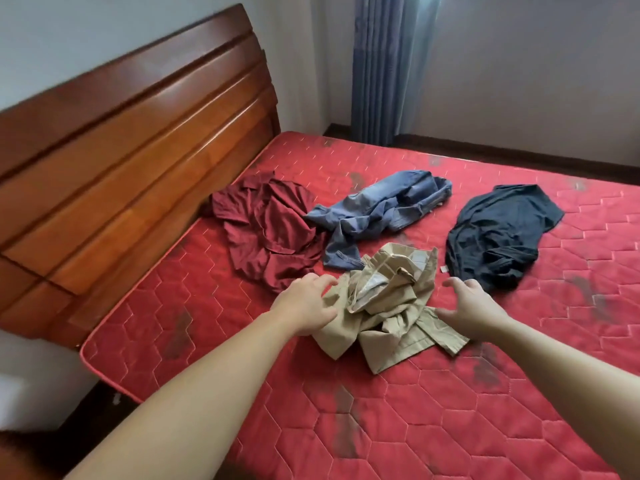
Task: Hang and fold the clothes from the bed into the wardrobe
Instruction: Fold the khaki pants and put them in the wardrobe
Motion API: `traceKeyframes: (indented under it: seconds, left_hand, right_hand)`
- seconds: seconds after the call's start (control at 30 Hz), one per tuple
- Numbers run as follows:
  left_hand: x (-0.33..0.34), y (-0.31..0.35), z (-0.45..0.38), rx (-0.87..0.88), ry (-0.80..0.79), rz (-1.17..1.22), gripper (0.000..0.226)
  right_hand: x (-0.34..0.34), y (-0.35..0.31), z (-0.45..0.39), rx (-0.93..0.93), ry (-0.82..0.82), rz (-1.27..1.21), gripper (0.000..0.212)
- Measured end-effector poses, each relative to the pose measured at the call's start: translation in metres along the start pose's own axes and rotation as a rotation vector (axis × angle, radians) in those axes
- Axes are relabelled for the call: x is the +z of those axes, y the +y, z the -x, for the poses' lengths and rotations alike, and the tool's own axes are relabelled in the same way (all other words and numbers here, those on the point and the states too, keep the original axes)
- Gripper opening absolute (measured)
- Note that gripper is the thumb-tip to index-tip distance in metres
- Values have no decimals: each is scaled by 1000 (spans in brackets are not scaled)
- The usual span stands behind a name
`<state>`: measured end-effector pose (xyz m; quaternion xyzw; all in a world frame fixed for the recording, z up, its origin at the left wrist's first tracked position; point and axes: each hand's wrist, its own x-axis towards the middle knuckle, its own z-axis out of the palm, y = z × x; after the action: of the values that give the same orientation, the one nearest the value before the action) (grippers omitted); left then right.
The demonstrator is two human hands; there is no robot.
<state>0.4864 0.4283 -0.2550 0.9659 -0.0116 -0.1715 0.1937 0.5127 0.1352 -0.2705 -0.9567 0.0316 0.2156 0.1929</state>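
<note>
Crumpled khaki trousers point(388, 303) lie on the red mattress point(415, 427), nearest to me. My left hand point(306, 303) is at their left edge, fingers spread and touching the cloth. At the trousers' right edge hovers my right hand point(467, 306), its fingers spread and slightly bent, the thumb against the fabric. Neither hand grips anything. Behind them lie a dark red shirt point(270, 226), blue jeans point(377, 213) and a black T-shirt point(498, 233), all rumpled. The wardrobe is out of view.
A wooden headboard point(138, 161) runs along the left side of the bed. A blue curtain point(384, 67) hangs at the far wall. The mattress's near left corner point(93, 358) overhangs a dark floor beside a white object.
</note>
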Motion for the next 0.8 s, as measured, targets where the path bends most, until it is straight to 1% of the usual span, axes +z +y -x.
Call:
traceKeyframes:
  seconds: [0.07, 0.17, 0.23, 0.33, 0.43, 0.53, 0.6, 0.67, 0.7, 0.8]
  left_hand:
    - [5, -19, -24, -50, -40, 29, 50]
    - [22, -37, -59, -102, -140, 68, 50]
    - [39, -46, -90, -132, -195, 134, 50]
    - [75, -57, -145, -182, -258, 249, 52]
    - [112, -62, -197, -181, -332, 312, 53]
    - [142, -65, -246, -262, -357, 537, 49]
    - [159, -67, -272, -358, -398, 727, 53]
    - [176, -68, -287, -476, -513, 961, 62]
    - [184, -68, -292, -517, -575, 1066, 65]
    - [206, -75, -297, -569, -737, 1288, 76]
  right_hand:
    - [17, -9, -23, 10, -30, -35, 60]
    - [43, -26, -58, 33, -100, -93, 59]
    - [66, -35, -82, 75, -131, -156, 56]
    - [107, -45, -120, 224, -167, -320, 55]
    - [147, -50, -156, 379, -211, -498, 55]
    - [179, -49, -197, 522, -195, -601, 58]
    - [199, -46, -223, 632, -209, -701, 70]
    - [218, -47, -243, 712, -236, -820, 84]
    - [227, -50, -250, 724, -246, -876, 87]
    - [249, -62, -266, 769, -272, -1103, 86]
